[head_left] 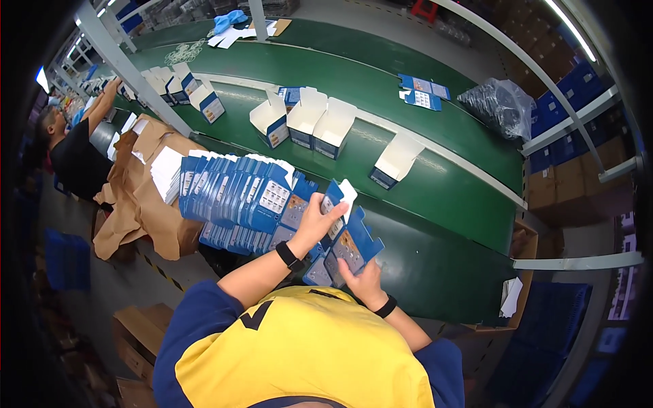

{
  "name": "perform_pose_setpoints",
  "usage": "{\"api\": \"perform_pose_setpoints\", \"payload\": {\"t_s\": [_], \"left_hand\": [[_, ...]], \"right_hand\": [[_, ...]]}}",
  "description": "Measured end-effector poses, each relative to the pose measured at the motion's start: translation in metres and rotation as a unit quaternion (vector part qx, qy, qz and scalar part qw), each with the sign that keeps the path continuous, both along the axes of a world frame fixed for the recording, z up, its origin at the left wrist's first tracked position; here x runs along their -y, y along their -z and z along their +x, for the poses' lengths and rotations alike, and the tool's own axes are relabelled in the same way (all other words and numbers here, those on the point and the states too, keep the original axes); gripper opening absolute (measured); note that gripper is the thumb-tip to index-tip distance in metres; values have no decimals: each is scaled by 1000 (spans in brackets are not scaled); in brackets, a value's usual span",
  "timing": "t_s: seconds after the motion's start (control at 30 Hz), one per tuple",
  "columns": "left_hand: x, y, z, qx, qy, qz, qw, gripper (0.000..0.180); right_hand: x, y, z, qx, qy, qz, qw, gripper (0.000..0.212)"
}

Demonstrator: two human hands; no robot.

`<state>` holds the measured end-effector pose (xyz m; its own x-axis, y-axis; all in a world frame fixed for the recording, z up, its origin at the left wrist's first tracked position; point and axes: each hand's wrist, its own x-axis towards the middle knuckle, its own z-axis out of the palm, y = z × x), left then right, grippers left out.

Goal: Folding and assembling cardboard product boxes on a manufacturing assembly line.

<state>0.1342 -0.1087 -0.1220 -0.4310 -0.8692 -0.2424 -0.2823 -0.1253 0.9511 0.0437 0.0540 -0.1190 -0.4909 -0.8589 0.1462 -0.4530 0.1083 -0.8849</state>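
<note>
A blue printed carton [352, 249] with a white inner flap is partly opened out between my hands, above the near table edge. My left hand [315, 223] grips its upper left side near the white flap. Lower down, my right hand [365, 281] holds the right-hand panel, thumb on the printed face. Just left of my hands lies a long row of flat blue cartons [235, 192], leaning on one another. Beyond them, on the green belt, several erected cartons [333, 126] stand with white lids up. One more open carton [396, 160] stands apart to the right.
Crumpled brown paper [146, 228] spreads left of the stack. Flattened blue cartons [425, 93] and a clear plastic bag of dark items [500, 109] lie on the far belt. A metal post [132, 71] rises at left, near a co-worker [78, 153]. A cardboard box [520, 289] stands at right.
</note>
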Motion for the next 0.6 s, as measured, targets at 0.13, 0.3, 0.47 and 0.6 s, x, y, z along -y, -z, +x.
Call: {"api": "perform_pose_setpoints", "payload": {"t_s": [0.13,0.3,0.47,0.6], "left_hand": [[3,-31,-10,-140,65,61,986,53],[-7,-67,-10,-265,261,121,920,58],[-44,-77,-15,-302,468,-43,829,62],[-18,-67,-13,-50,498,102,860,78]], "right_hand": [[6,-36,-3,110,-76,-75,988,74],[13,-19,-45,391,-55,-118,911,116],[23,-29,-57,214,-25,-171,961,131],[15,-58,-65,293,23,-120,948,131]]}}
